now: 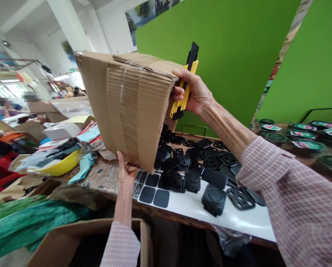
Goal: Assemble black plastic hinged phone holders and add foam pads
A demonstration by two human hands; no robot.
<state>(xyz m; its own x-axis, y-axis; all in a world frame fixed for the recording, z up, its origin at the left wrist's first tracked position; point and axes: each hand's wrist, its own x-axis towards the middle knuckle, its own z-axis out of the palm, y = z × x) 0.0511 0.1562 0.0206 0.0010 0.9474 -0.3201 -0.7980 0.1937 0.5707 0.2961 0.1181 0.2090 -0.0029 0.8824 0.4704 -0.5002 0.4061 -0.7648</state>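
A taped brown cardboard box [127, 107] is held up, tilted, above the workbench. My left hand [126, 171] supports its bottom edge from below, with part of the fingers hidden under it. At the upper right edge of the box is my right hand [192, 91], its fingers wrapped round a yellow and black utility knife [185, 89] and also touching the box. Whether the knife's blade is out cannot be made out. Many black plastic parts [182, 159] lie on the bench behind and to the right of the box.
A white sheet with dark square pads [160, 198] covers the bench front. An open carton [148, 237] stands below. To the left are a yellow basin [62, 165] and green plastic [38, 218]. Lidded containers [303, 134] stand right; people sit far left.
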